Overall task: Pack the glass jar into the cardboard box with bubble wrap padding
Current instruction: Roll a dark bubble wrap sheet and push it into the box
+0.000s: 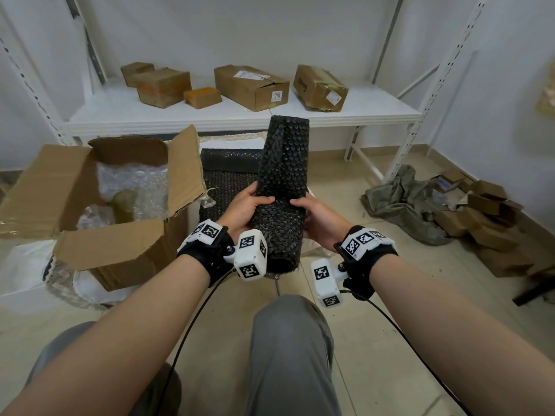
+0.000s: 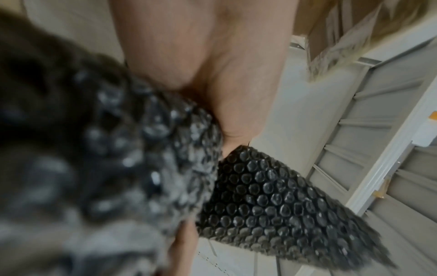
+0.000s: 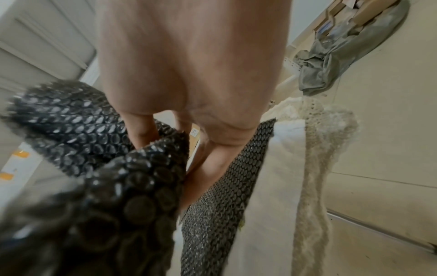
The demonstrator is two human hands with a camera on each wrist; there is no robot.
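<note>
Glossy black plastic bubble wrap (image 1: 282, 175)

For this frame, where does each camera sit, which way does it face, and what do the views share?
Head: worn on the head, facing forward and down at both hands, left hand and right hand, gripping the black bubble wrap roll; forearms and knees show, the open cardboard box lies to the left.
Left wrist: on the left wrist, looking along the palm at the roll; only the hand shows.
Right wrist: on the right wrist, looking along the hand at the roll and the grey cloth on the floor.
Shared: all three see the roll.
</note>
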